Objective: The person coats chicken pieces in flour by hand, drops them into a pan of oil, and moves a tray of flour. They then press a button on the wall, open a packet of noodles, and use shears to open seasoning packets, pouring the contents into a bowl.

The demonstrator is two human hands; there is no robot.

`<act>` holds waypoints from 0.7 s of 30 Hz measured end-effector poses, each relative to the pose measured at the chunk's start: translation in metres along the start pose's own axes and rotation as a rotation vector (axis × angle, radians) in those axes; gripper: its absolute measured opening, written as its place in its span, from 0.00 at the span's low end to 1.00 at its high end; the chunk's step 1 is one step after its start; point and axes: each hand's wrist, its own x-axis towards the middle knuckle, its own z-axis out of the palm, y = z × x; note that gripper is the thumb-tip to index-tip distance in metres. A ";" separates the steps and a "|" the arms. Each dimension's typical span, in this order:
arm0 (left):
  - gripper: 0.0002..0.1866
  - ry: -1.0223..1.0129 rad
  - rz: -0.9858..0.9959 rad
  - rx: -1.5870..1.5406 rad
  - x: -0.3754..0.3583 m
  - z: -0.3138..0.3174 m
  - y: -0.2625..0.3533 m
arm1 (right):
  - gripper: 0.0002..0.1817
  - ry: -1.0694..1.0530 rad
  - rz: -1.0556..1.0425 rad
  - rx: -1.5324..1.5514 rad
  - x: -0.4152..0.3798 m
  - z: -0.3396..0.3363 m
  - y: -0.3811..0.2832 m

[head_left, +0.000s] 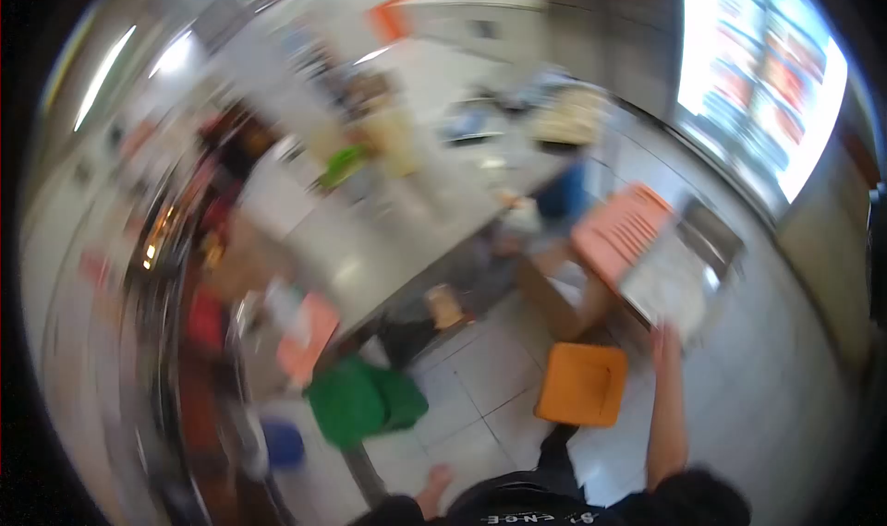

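Note:
My right arm reaches forward, and my right hand (665, 335) is at the near edge of a metal tray (718, 233) with a pale, flat surface in it. Its fingers are smeared by motion, so whether they grip the tray or only touch it cannot be told. The tray rests by a pink slatted plastic crate or stool (621, 232). Low in the view, my left hand (437, 478) hangs near my body over the floor, away from any object. Blur hides how its fingers are held.
An orange stool (582, 385) stands just in front of me, with an open cardboard box (554, 295) beyond. A green bin or stool (360, 401) is to the left. A long worktop (397, 240) crosses the middle, holding blurred items. A lit glass-door fridge (762, 73) stands far right.

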 end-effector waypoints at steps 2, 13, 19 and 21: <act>0.23 -0.014 -0.271 0.026 -0.048 -0.003 -0.104 | 0.18 -0.004 0.249 -0.119 -0.105 0.029 0.051; 0.19 -0.117 -0.306 -0.413 -0.194 0.086 -0.338 | 0.17 -0.804 0.835 -0.852 -0.497 0.185 0.344; 0.17 0.307 -0.669 -0.752 -0.262 0.095 -0.410 | 0.15 -0.885 0.449 -1.685 -0.462 0.186 0.495; 0.17 0.485 -0.878 -0.982 -0.253 0.091 -0.441 | 0.16 -0.743 0.659 -1.667 -0.465 0.211 0.518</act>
